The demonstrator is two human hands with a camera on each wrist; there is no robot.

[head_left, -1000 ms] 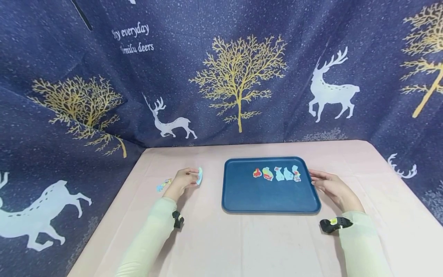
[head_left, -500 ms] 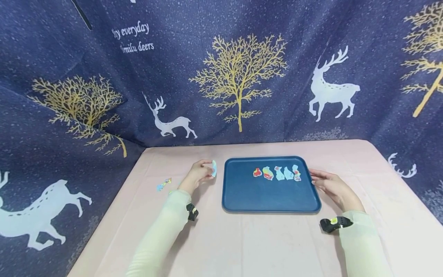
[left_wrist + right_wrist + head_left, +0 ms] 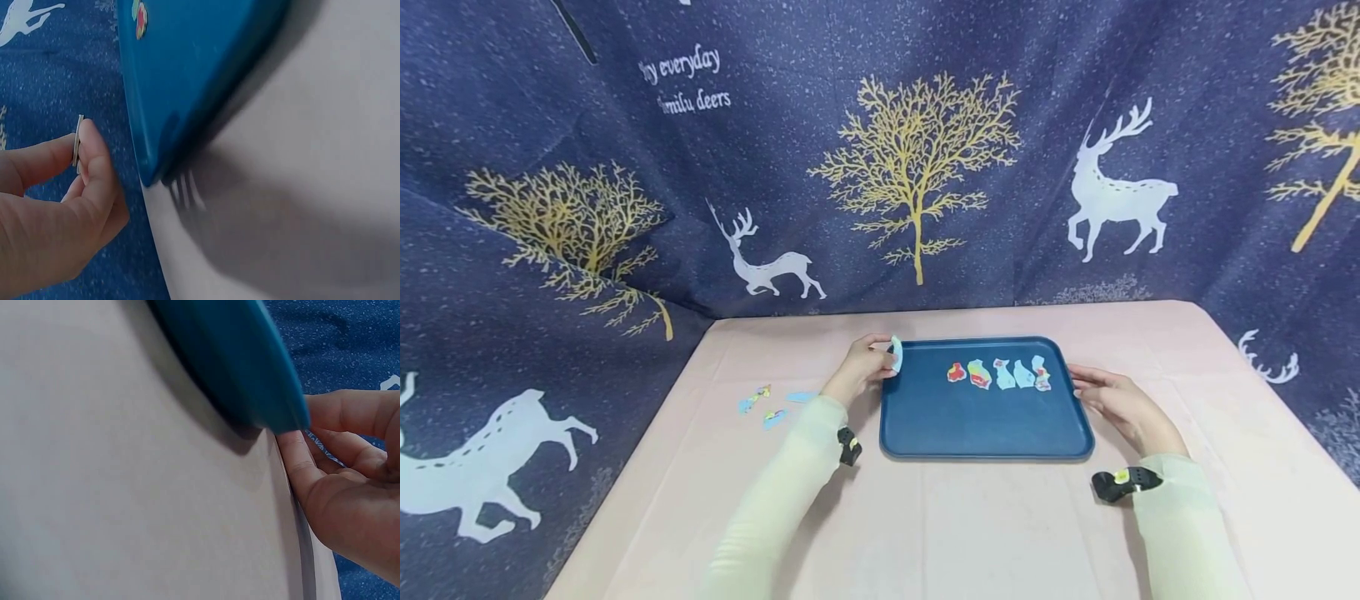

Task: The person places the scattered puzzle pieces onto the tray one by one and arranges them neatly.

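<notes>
In the head view my left hand [image 3: 865, 365] pinches a thin light-blue puzzle piece [image 3: 897, 354] on edge between thumb and fingers, above the far left corner of the dark blue tray [image 3: 985, 429]. Seen edge-on in the left wrist view, the piece [image 3: 77, 142] is a narrow strip at the fingertips. My right hand [image 3: 1127, 407] holds the tray's right edge; the right wrist view shows its thumb and fingers at the rim [image 3: 290, 403], some fingertips hidden. Several irregular pieces stand in a row in the tray, from a red one [image 3: 956, 372] to a blue-and-red one [image 3: 1041, 373].
Left of the tray, loose pieces lie on the pink tablecloth [image 3: 970, 525]: a multicoloured piece [image 3: 754, 400], a blue-and-yellow piece [image 3: 773, 418] and a light-blue piece [image 3: 801, 397] beside the left sleeve. A dark blue deer-print cloth [image 3: 880, 208] hangs behind the table.
My left hand has moved right with the pinched piece, from the tablecloth to over the tray's far left corner. Loose pieces formerly behind that arm now show. The right hand and tray stay put.
</notes>
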